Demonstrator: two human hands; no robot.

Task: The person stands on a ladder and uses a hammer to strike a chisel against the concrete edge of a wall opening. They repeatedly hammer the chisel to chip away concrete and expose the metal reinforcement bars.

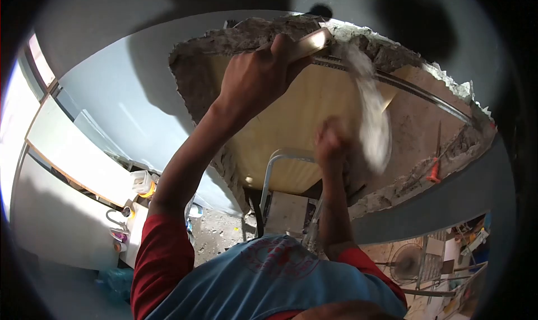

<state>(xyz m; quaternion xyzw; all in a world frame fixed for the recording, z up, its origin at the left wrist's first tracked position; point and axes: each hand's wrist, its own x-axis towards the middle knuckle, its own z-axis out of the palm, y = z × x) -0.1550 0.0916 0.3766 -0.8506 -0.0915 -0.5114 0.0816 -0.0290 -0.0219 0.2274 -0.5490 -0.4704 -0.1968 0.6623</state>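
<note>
My left hand (256,76) is raised to the upper edge of a rough wall opening (246,37). Its fingers are closed round a pale, flat-sided piece (309,45), whose bright end meets the broken masonry. Lower and to the right, my right hand (332,142) is smeared by motion but looks closed like a fist. Close beside it, a large whitish blur (374,126) stretches up towards the top edge; its kind cannot be made out. Behind both hands is a yellowish board (280,107). A metal bar (417,93) runs along the opening's upper right.
A ladder's pale tubular frame (269,171) stands below my hands. An orange-handled screwdriver-like tool (435,171) leans at the lower right edge. Left are a counter (134,233) and a plastic tub (143,182). A fan (406,262) and clutter are at lower right.
</note>
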